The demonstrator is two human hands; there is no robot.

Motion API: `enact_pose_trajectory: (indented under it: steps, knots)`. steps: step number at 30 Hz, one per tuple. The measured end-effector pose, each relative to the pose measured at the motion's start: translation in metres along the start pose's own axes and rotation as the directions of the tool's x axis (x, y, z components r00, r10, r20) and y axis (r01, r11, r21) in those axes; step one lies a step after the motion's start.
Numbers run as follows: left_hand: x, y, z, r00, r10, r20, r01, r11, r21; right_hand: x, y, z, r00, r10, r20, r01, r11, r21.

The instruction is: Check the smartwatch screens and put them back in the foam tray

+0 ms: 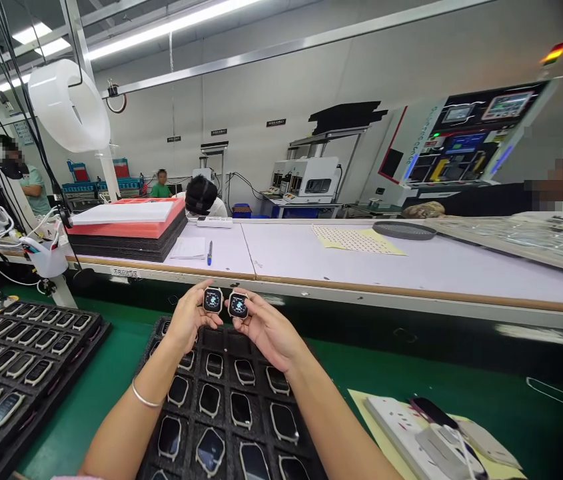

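My left hand point(190, 315) is closed around the edges of a smartwatch case point(212, 300) whose screen is lit. In my right hand point(266, 327) is a second smartwatch case point(238, 305), also lit, gripped by its sides. The two cases are held side by side, a small gap between them, screens facing me. Neither has a strap that I can see. Below my hands lies a black foam tray point(226, 393) with rows of dark-screened watch cases in its compartments. Near the tray's far edge, two compartments under my hands hold no case.
Another black tray of watch cases point(21, 360) lies at the left. A power strip point(411, 433) with plugs and a phone sits at the right. Across the raised white shelf are foam sheets point(126, 227), a pen point(210, 253) and a dotted yellow sheet point(358, 240). Other people sit beyond.
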State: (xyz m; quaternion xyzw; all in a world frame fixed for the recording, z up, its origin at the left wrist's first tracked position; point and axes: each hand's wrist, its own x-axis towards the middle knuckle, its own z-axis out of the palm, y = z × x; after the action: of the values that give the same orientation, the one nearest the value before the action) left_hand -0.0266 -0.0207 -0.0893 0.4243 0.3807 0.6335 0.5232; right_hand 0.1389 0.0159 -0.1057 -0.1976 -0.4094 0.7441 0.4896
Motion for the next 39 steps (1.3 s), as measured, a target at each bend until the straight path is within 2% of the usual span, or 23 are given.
enact_pose_trajectory:
  steps: [14, 18, 22, 25, 28, 34, 39]
  knots:
    - [-0.001, 0.001, 0.004, 1.000, 0.004, -0.005, -0.005, 0.999, -0.044, -0.012, -0.007, 0.012, 0.999, -0.012, -0.044, 0.009, 0.996, -0.086]
    - [-0.001, 0.000, 0.008, 0.999, 0.002, -0.044, -0.003, 1.000, -0.026, -0.012, -0.008, 0.013, 0.990, 0.014, -0.138, -0.036, 0.987, -0.159]
    - [0.003, -0.002, 0.006, 0.998, -0.060, 0.028, 0.061, 0.997, -0.036, -0.005, -0.009, 0.015, 0.964, 0.064, -0.260, -0.114, 0.976, -0.185]
    - [0.003, -0.004, 0.005, 0.995, -0.096, 0.037, 0.097, 0.995, -0.011, -0.003, -0.009, 0.014, 0.953, 0.065, -0.296, -0.122, 0.976, -0.178]
    - [0.002, -0.005, 0.006, 0.993, -0.107, 0.055, 0.108, 0.994, 0.000, 0.000, -0.006, 0.007, 0.958, 0.049, -0.284, -0.104, 0.977, -0.185]
    - [0.000, -0.005, 0.006, 0.994, -0.096, 0.048, 0.094, 0.995, 0.033, 0.006, 0.003, -0.012, 0.984, -0.038, -0.176, -0.007, 0.969, -0.248]
    - [-0.001, -0.005, 0.007, 0.997, -0.072, 0.029, 0.071, 0.997, 0.042, 0.008, 0.003, -0.013, 0.979, -0.061, -0.195, 0.006, 0.963, -0.270]
